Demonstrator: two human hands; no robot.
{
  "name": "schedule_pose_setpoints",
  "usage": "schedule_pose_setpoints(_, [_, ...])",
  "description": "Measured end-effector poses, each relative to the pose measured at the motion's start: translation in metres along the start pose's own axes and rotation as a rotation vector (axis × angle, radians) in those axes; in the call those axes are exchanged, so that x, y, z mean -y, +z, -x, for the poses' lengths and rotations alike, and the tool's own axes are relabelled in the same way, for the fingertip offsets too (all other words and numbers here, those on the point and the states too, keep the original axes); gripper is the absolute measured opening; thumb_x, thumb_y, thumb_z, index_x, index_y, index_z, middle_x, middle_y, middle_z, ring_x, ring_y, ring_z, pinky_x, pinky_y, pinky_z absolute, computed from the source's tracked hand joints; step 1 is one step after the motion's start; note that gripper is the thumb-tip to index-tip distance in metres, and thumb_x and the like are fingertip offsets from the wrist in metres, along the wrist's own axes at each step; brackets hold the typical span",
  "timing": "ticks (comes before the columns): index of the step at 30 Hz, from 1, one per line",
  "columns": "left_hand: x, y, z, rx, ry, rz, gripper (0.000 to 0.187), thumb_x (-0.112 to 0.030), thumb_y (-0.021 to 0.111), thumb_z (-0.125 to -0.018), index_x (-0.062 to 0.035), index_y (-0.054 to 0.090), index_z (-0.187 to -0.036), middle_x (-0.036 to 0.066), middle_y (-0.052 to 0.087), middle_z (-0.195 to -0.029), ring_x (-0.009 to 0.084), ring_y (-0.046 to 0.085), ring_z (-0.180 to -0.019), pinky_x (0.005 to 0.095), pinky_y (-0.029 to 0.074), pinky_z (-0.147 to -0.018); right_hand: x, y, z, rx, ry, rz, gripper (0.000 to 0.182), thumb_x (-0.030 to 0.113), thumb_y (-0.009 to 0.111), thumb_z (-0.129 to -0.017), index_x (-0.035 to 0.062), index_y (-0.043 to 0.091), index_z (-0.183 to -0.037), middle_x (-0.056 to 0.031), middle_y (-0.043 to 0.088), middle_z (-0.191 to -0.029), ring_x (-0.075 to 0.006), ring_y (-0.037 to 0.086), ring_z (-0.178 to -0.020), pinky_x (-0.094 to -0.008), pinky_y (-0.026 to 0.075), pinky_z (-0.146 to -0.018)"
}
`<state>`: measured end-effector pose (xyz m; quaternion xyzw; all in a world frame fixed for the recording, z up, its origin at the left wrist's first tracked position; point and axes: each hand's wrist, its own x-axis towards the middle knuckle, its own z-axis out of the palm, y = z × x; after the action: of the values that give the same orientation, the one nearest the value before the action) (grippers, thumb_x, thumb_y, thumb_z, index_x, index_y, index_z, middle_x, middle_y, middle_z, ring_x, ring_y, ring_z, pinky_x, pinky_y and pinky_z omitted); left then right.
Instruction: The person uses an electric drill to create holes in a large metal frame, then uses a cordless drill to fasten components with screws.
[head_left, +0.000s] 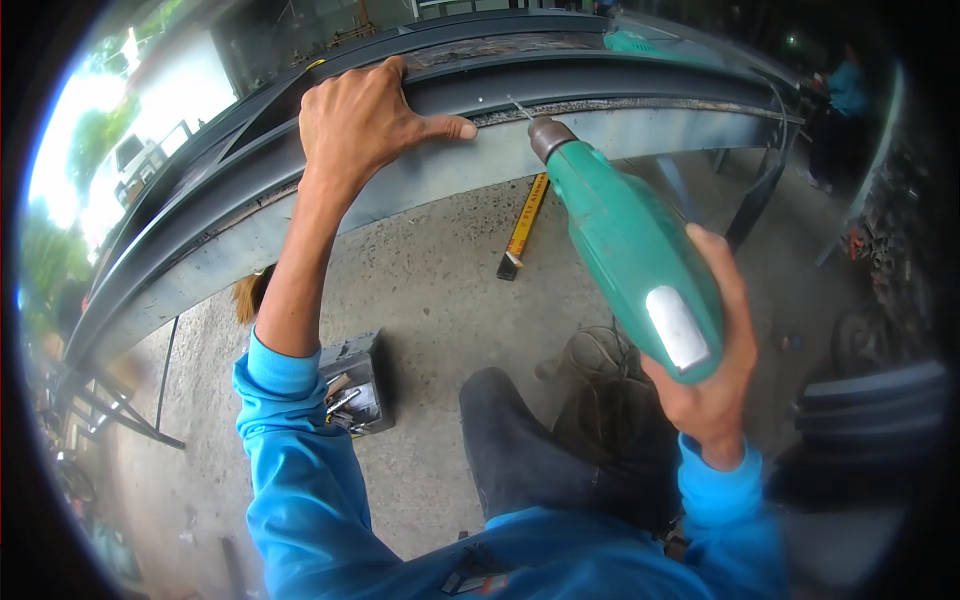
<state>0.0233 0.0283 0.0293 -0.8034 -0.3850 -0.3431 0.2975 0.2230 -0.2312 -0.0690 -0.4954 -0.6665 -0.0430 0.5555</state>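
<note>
With our right hand we held the green drill, fingers closed around its rear end. The drill slanted toward the dark metal bar, its bit at the face; we could not tell whether they touched. Our left hand lay over the bar, thumb spread wide. A grey box stood on the floor.

A bulky green drill is held before the long dark metal beam, beneath which a straight yellow bar is seemingly laid.
</note>
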Motion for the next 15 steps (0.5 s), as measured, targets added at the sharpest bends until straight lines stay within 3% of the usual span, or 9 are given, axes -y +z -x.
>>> schedule_pose_setpoints(2, [0.003,0.006,0.000,-0.074,-0.001,0.004,0.097,-0.092,0.062,-0.044,-0.0010,0.067,-0.079,0.004,0.051,-0.045,0.0161,0.053,-0.041,0.0258,0.040,-0.042,-0.004,0.006,-0.006,-0.011,-0.032,-0.021,0.076,0.003,0.061,-0.065,-0.0058,0.040,-0.137,-0.0205,0.046,-0.137,-0.0305,0.047,-0.125,-0.0361,0.033,-0.107])
schedule_pose_setpoints(15, [-0.003,0.008,-0.001,-0.052,-0.069,-0.069,0.094,-0.094,0.053,-0.052,-0.0053,0.071,-0.077,0.003,0.050,-0.042,0.0144,0.052,-0.038,0.0251,0.037,-0.040,-0.007,0.024,-0.026,-0.022,-0.116,-0.105,0.079,0.006,0.061,-0.064,-0.0066,0.037,-0.138,-0.0204,0.047,-0.134,-0.0292,0.049,-0.123,-0.0358,0.036,-0.105])
